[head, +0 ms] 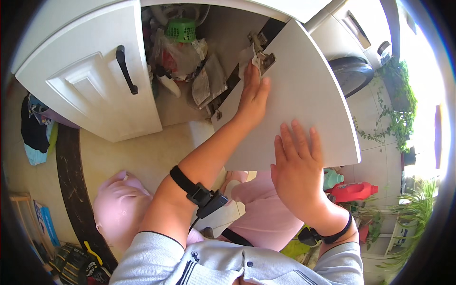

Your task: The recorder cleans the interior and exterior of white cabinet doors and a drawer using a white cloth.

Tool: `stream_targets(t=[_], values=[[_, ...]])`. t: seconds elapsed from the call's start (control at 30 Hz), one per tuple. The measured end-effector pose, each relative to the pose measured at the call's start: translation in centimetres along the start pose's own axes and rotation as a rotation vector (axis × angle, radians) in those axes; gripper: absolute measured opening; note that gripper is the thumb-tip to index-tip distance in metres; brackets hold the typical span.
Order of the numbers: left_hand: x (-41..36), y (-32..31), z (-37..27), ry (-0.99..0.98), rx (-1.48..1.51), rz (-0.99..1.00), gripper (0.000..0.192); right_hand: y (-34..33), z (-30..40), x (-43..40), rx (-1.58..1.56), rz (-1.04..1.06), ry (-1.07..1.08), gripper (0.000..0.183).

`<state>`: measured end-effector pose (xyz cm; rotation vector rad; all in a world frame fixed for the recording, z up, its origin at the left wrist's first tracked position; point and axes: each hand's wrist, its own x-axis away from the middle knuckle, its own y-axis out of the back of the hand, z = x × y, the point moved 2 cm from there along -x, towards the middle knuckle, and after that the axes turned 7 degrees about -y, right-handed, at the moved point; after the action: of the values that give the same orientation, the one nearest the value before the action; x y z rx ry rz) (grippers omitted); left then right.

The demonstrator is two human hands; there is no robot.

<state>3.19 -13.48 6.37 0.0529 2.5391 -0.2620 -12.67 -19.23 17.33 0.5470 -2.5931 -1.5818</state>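
Observation:
My left hand (pixel 253 94) reaches to the hinge side of an open white cabinet door (pixel 302 89). Its fingertips press a crumpled white tissue or cloth (pixel 255 58) beside the upper metal hinge (pixel 267 61). My right hand (pixel 297 171) lies flat on the door's inner face near its free edge, fingers apart, holding nothing. A smaller hinge (pixel 218 114) shows lower on the door's hinge side. Part of the tissue is hidden behind my left fingers.
Inside the cabinet are a green plastic basket (pixel 181 30), plastic bags (pixel 178 58) and a flat silvery packet (pixel 210 83). A closed cabinet door (pixel 96 78) with a black handle (pixel 126 69) is at left. A red bottle (pixel 356 191) and hanging plants (pixel 399 103) are at right.

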Motion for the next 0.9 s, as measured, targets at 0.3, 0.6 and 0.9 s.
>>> stream_targets(t=[0.3, 0.6, 0.9], values=[[1.9, 1.2, 4.2, 0.026, -0.011, -0.131, 0.041, 0.0, -0.1, -0.2, 0.031, 0.036, 0.017, 0.047], [4.7, 2.8, 9.4, 0.271, -0.053, -0.252, 0.031, 0.1, 0.1, -0.1, 0.041, 0.032, 0.019, 0.048], [-1.6, 1.6, 2.3, -0.077, -0.04, -0.328, 0.022, -0.2, 0.0, 0.1, 0.03, -0.007, 0.027, 0.045]])
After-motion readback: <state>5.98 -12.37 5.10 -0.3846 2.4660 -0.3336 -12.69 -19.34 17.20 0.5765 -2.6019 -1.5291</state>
